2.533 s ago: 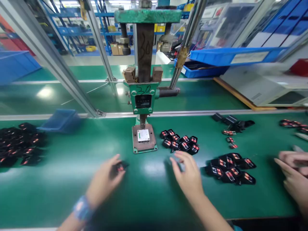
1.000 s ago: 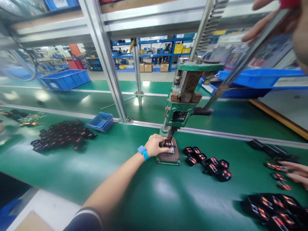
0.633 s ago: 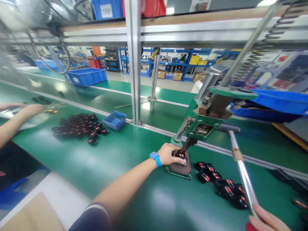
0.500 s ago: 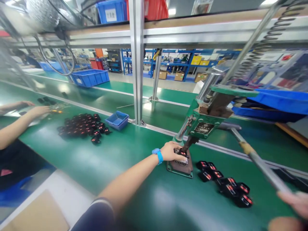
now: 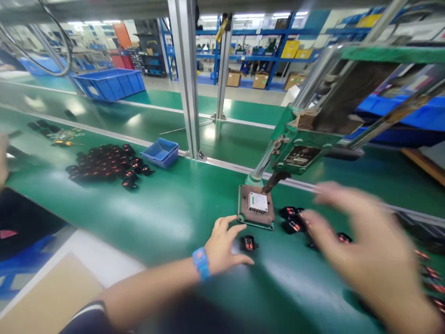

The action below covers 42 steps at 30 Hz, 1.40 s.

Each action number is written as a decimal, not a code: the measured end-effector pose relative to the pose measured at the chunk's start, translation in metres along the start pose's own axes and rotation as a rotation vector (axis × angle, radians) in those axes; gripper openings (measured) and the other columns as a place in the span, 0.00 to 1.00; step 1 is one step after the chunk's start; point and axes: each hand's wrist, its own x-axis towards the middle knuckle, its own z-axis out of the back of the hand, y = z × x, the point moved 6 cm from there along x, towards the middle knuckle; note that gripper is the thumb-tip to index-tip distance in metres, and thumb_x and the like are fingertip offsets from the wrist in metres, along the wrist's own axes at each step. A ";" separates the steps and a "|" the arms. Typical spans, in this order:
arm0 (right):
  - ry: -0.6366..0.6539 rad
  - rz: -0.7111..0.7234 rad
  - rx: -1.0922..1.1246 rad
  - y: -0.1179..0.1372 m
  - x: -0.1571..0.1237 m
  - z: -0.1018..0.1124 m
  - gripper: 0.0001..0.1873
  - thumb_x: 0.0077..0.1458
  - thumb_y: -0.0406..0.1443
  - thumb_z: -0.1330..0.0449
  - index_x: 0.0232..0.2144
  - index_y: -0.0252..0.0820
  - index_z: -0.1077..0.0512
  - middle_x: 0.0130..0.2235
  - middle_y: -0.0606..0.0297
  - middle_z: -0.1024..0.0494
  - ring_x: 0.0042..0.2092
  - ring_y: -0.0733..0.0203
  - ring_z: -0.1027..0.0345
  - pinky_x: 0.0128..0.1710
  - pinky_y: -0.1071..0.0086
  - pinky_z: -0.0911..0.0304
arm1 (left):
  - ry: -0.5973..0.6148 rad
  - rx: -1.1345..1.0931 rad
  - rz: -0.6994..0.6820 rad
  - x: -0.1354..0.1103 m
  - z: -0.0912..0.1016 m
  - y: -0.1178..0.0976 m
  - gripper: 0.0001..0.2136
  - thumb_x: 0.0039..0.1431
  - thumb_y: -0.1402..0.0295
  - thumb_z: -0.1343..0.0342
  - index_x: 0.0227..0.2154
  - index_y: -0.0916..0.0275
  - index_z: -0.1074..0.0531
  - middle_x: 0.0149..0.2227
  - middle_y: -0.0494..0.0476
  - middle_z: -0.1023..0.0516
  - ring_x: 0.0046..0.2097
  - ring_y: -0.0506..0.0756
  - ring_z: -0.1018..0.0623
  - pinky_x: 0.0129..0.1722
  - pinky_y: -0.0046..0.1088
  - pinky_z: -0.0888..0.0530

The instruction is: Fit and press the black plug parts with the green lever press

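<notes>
Spreading our left hand point(image 5: 224, 246) wide on the green bench mat point(image 5: 149, 222), we're holding nothing, fingers just beside a little black part point(image 5: 249, 243). Our right hand point(image 5: 361, 250) hovers open and blurry, empty, over more black parts point(image 5: 292, 226). Behind sits the press base point(image 5: 245, 204), then a black heap point(image 5: 107, 164).

The right hand point(image 5: 368, 250) is motion-blurred.

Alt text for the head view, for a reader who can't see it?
A left hand with a blue wristband is open beside a small black part on a green bench, near a press. A blurred right hand is over more black parts.
</notes>
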 end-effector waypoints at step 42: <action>0.260 -0.115 0.339 0.021 -0.150 -0.107 0.08 0.54 0.27 0.49 0.33 0.40 0.32 0.36 0.63 0.31 0.37 0.64 0.38 0.37 0.66 0.39 | -0.008 0.069 -0.110 0.009 -0.017 -0.011 0.10 0.47 0.65 0.42 0.33 0.62 0.28 0.38 0.58 0.24 0.43 0.54 0.27 0.44 0.31 0.28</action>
